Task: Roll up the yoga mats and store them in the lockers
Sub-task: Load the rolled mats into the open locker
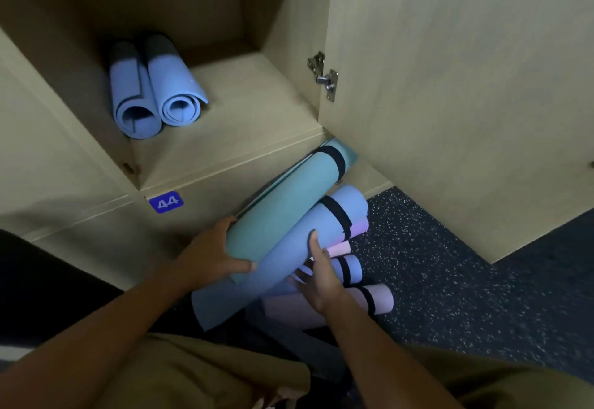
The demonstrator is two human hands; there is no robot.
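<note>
A teal rolled mat [289,206] with a black strap lies on top of a pile of rolled mats on the floor below the open locker [244,125]. My left hand [212,254] grips its near end, thumb across the front. Beside it lies a blue rolled mat [289,257] with a black strap; my right hand [321,276] rests on its side with the fingers reaching under it. Beneath are pink and lilac rolled mats [379,299] and another blue one [350,268]. Two blue rolled mats [154,93] lie side by side at the left of the locker shelf.
The locker door [450,87] stands open on the right, hinges on its inner edge. A closed locker below bears a blue tag 44 [166,202]. Dark speckled floor [450,280] stretches to the right. The right part of the locker shelf is bare.
</note>
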